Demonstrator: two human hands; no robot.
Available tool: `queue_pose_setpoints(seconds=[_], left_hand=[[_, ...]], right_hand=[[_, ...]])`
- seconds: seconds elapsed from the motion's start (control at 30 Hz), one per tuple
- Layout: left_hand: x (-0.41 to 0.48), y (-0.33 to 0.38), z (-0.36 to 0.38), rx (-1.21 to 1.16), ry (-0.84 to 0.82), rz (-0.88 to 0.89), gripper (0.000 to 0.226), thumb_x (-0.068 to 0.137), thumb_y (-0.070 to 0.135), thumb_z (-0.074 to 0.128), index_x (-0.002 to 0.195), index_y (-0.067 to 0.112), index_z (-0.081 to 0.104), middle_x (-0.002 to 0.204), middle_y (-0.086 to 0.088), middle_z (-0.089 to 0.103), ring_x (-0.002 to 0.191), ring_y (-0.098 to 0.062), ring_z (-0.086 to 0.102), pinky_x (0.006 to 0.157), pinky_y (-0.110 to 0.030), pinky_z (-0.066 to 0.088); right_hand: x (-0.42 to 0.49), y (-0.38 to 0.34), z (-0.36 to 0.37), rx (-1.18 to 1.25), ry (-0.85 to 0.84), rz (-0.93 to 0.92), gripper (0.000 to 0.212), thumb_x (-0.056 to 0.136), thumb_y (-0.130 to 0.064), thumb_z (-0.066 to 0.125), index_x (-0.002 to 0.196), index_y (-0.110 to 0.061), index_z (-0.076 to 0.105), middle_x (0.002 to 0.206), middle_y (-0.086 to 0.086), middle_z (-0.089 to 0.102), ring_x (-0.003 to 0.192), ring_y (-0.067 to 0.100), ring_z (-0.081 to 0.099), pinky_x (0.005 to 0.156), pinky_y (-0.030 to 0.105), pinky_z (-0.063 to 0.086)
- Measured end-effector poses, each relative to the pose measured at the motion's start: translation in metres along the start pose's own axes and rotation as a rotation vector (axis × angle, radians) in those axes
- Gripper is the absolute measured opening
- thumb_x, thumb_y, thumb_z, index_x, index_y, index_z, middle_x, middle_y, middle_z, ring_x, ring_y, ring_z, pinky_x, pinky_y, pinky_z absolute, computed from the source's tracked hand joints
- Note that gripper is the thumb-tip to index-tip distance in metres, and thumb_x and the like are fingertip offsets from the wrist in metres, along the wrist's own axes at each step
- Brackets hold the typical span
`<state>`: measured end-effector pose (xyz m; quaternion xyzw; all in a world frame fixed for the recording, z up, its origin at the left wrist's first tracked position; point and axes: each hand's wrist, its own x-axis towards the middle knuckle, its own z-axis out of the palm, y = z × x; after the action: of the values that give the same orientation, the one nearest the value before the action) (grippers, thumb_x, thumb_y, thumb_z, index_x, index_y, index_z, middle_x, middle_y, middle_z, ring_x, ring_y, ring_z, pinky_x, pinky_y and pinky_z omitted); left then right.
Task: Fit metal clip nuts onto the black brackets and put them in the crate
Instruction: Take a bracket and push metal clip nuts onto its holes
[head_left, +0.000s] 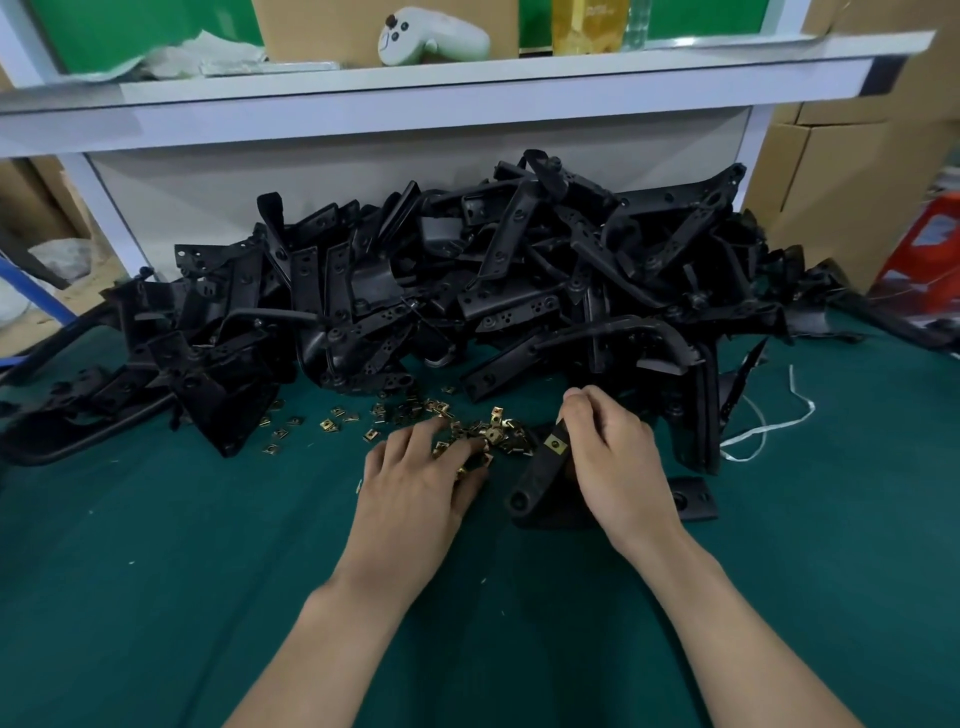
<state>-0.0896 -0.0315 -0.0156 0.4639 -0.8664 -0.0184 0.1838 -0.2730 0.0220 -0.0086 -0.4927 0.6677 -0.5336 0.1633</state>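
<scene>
Right hand (608, 457) grips bracket (537, 470) — left hand (415, 473) seemingly pinching clip nuts (493, 431).

Soft, fairly dim light falls from above. The left hand (415, 483) and right hand (613, 467) throw only faint, diffuse shadows on the dark green tabletop (156, 571). The black brackets (467, 291) merge into shadow; the clip nuts (332, 426) glint. The white shelf (467, 88) past the tabletop's far edge is brightest, bowed by wide-angle distortion and slightly blurred at its ends.
</scene>
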Motion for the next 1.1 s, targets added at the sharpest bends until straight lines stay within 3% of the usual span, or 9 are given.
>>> queue_pose_setpoints(seconds=[0.17, 0.37, 0.5, 0.67, 0.73, 0.83, 0.9, 0.97, 1.1], left_hand=[[0.001, 0.004, 0.000, -0.013, 0.052, 0.082, 0.021, 0.094, 0.031, 0.069, 0.109, 0.020, 0.078, 0.134, -0.009, 0.062, 0.125, -0.035, 0.055, 0.104, -0.050, 0.044], [0.002, 0.007, 0.005, 0.027, 0.052, 0.066, 0.031, 0.099, 0.037, 0.057, 0.111, 0.012, 0.073, 0.133, -0.005, 0.060, 0.126, -0.030, 0.052, 0.107, -0.046, 0.040], [0.004, 0.006, 0.007, 0.028, 0.051, 0.037, 0.037, 0.101, 0.042, 0.051, 0.114, 0.015, 0.073, 0.132, -0.002, 0.060, 0.127, -0.027, 0.050, 0.109, -0.042, 0.037], [0.003, 0.005, 0.009, -0.004, 0.109, 0.052, 0.026, 0.099, 0.033, 0.060, 0.103, 0.013, 0.075, 0.119, -0.003, 0.066, 0.114, -0.030, 0.058, 0.103, -0.046, 0.043], [0.003, 0.005, 0.010, -0.026, 0.158, 0.061, 0.019, 0.096, 0.027, 0.066, 0.098, 0.011, 0.076, 0.112, -0.003, 0.069, 0.107, -0.030, 0.061, 0.099, -0.045, 0.046], [0.004, 0.008, 0.008, -0.302, 0.222, 0.021, 0.015, 0.097, 0.028, 0.063, 0.100, 0.018, 0.073, 0.107, 0.011, 0.067, 0.106, -0.014, 0.056, 0.098, -0.035, 0.042], [0.004, 0.012, 0.006, -0.575, 0.227, -0.055, 0.015, 0.098, 0.036, 0.055, 0.101, 0.028, 0.069, 0.102, 0.023, 0.062, 0.104, 0.000, 0.052, 0.095, -0.024, 0.040], [0.003, 0.015, 0.004, -0.685, 0.238, -0.099, 0.011, 0.099, 0.041, 0.053, 0.099, 0.038, 0.064, 0.101, 0.028, 0.061, 0.105, 0.003, 0.053, 0.090, -0.015, 0.038], [0.004, 0.017, 0.005, -0.811, 0.228, -0.172, 0.009, 0.100, 0.044, 0.055, 0.095, 0.046, 0.062, 0.098, 0.023, 0.066, 0.098, 0.000, 0.061, 0.088, -0.029, 0.049]], right_hand=[[-0.001, -0.001, 0.000, -0.008, -0.041, 0.005, 0.040, 0.104, -0.041, 0.040, 0.073, -0.017, 0.047, 0.058, -0.005, 0.043, 0.059, 0.009, 0.040, 0.059, 0.032, 0.032], [-0.001, -0.001, 0.001, -0.030, -0.050, 0.000, 0.039, 0.104, -0.040, 0.041, 0.074, -0.015, 0.049, 0.061, 0.004, 0.045, 0.056, 0.008, 0.040, 0.054, 0.023, 0.031], [-0.001, -0.003, 0.000, -0.010, -0.064, -0.012, 0.039, 0.104, -0.037, 0.042, 0.074, -0.013, 0.049, 0.061, 0.008, 0.042, 0.053, 0.010, 0.036, 0.052, 0.024, 0.032], [-0.003, -0.004, 0.001, 0.007, -0.095, -0.012, 0.040, 0.104, -0.038, 0.042, 0.075, -0.013, 0.051, 0.066, 0.015, 0.046, 0.060, 0.027, 0.041, 0.053, 0.030, 0.033], [-0.003, -0.002, 0.001, -0.003, -0.115, -0.003, 0.041, 0.104, -0.041, 0.041, 0.076, -0.015, 0.054, 0.062, 0.011, 0.044, 0.057, 0.024, 0.038, 0.051, 0.027, 0.032], [-0.003, 0.000, 0.001, 0.019, -0.161, 0.011, 0.039, 0.102, -0.050, 0.042, 0.079, -0.025, 0.060, 0.053, -0.007, 0.039, 0.051, 0.010, 0.037, 0.049, 0.021, 0.034], [-0.003, -0.001, 0.001, 0.057, -0.213, -0.015, 0.035, 0.098, -0.055, 0.044, 0.085, -0.032, 0.065, 0.059, -0.005, 0.050, 0.056, 0.011, 0.046, 0.054, 0.028, 0.039], [-0.004, -0.002, 0.001, 0.091, -0.280, -0.053, 0.028, 0.097, -0.058, 0.047, 0.093, -0.038, 0.067, 0.071, -0.001, 0.062, 0.064, 0.019, 0.054, 0.059, 0.033, 0.043], [-0.004, -0.001, 0.002, 0.088, -0.347, -0.088, 0.024, 0.096, -0.063, 0.050, 0.105, -0.046, 0.064, 0.081, -0.003, 0.070, 0.072, 0.024, 0.063, 0.064, 0.037, 0.049]])
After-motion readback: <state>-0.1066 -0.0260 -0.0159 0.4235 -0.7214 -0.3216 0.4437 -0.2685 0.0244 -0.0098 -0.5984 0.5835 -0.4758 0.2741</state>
